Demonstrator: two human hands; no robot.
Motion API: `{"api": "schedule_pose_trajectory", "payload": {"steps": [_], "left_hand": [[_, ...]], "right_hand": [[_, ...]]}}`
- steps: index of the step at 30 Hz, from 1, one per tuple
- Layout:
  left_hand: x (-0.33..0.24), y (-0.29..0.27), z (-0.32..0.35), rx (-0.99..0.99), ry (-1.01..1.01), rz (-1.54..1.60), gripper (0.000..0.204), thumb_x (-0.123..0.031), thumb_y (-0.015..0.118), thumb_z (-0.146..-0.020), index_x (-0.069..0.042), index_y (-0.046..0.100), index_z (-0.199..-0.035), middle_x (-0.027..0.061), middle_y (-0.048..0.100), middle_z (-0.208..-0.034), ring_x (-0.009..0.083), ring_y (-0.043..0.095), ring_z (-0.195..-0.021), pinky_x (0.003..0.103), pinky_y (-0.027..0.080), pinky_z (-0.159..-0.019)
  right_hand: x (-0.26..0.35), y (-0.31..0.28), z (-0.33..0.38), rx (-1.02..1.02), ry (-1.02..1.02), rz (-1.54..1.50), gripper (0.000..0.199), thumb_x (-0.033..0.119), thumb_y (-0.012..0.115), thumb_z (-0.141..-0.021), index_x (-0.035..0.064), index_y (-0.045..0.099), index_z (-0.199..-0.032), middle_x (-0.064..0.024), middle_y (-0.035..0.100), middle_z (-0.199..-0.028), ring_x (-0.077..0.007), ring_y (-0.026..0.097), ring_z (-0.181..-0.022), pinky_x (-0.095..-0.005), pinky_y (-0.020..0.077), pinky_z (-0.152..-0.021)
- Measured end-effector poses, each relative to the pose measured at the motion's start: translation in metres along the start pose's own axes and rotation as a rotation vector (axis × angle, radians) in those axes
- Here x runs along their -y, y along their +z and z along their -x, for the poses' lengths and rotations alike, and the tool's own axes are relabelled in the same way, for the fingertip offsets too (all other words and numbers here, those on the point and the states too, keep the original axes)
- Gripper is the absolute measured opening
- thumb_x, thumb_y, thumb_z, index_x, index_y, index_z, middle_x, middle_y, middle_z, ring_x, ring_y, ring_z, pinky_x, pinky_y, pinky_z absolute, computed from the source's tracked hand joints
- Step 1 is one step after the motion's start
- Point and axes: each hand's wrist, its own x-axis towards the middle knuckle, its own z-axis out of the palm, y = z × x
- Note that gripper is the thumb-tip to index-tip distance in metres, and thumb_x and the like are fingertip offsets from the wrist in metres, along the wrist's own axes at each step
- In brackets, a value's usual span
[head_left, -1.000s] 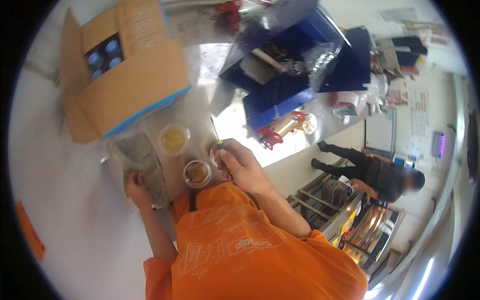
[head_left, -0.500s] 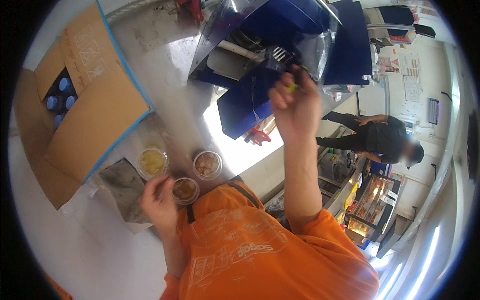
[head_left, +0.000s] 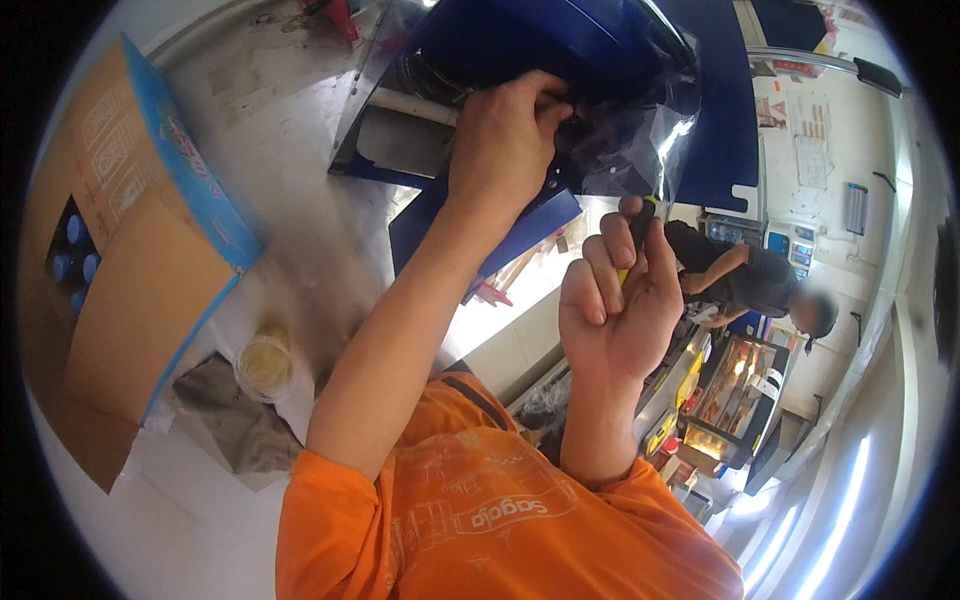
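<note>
My left hand reaches into the opening of a blue metal machine. Its fingertips pinch together beside a dark part in there; whatever they grip is hidden. Below the machine's right side, my right hand is closed around a slim black-and-yellow tool, its palm turned toward me. The tool looks like a screwdriver, though its tip cannot be made out. Clear plastic film hangs in crinkled folds from the machine just above the right hand.
An open cardboard box holding blue-capped bottles stands at left. Near it are a plastic cup of yellowish contents and a grey cloth. A person in dark clothes stands at right, by a lit display case.
My left hand has gone from beside the cups up into the machine. My right hand has drawn down and right out of the opening with the tool. The view has shifted; two cups no longer show.
</note>
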Motion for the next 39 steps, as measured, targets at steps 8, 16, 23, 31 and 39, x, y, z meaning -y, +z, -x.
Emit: {"api": "schedule_pose_trajectory", "payload": {"steps": [8, 16, 23, 31, 39], "left_hand": [[-0.015, 0.002, 0.006, 0.075, -0.426, 0.126, 0.025, -0.02, 0.078, -0.078, 0.0, 0.071, -0.092, 0.014, 0.072, -0.082, 0.0228, 0.068, -0.074, 0.032, 0.05, -0.071], [-0.012, -0.001, 0.025, 0.0, -0.393, 0.064, 0.02, -0.018, 0.073, -0.082, 0.0, 0.074, -0.091, 0.0136, 0.072, -0.08, 0.0209, 0.068, -0.071, 0.03, 0.049, -0.069], [0.006, -0.008, 0.03, 0.028, -0.431, 0.15, 0.023, -0.021, 0.073, -0.084, -0.001, 0.072, -0.095, 0.0128, 0.072, -0.085, 0.0212, 0.067, -0.074, 0.03, 0.049, -0.069], [-0.005, 0.003, 0.011, -0.009, -0.415, 0.13, 0.019, -0.017, 0.074, -0.08, 0.0, 0.072, -0.087, 0.0131, 0.071, -0.077, 0.0209, 0.069, -0.069, 0.031, 0.051, -0.066], [0.002, 0.008, 0.016, 0.034, -0.265, 0.048, 0.014, -0.013, 0.069, -0.084, 0.0, 0.073, -0.087, 0.016, 0.071, -0.077, 0.0287, 0.07, -0.072, 0.034, 0.052, -0.068]], "right_hand": [[0.009, 0.002, -0.011, 0.028, -0.003, 0.006, 0.03, 0.026, 0.039, -0.103, 0.0036, 0.053, -0.116, -0.0034, 0.046, -0.075, -0.008, 0.029, -0.045, -0.0216, 0.025, -0.037], [0.011, 0.001, -0.01, -0.01, 0.014, 0.06, 0.031, 0.028, 0.04, -0.102, 0.0046, 0.053, -0.118, -0.0029, 0.046, -0.076, -0.0079, 0.03, -0.045, -0.0218, 0.0257, -0.038], [0.005, -0.002, -0.012, 0.023, -0.014, 0.082, 0.03, 0.028, 0.037, -0.103, 0.0054, 0.05, -0.117, -0.0029, 0.047, -0.077, -0.0086, 0.033, -0.046, -0.023, 0.0261, -0.038], [0.0, 0.0, -0.011, 0.009, -0.088, 0.147, 0.032, 0.029, 0.039, -0.102, 0.0051, 0.049, -0.12, -0.0061, 0.051, -0.077, -0.0094, 0.033, -0.044, -0.0235, 0.0262, -0.039], [-0.004, 0.01, -0.03, 0.251, -0.523, 1.276, 0.027, 0.016, 0.045, -0.099, -0.0046, 0.05, -0.116, -0.0195, 0.062, -0.103, -0.0209, 0.06, -0.073, -0.0299, 0.0471, -0.066]]}}
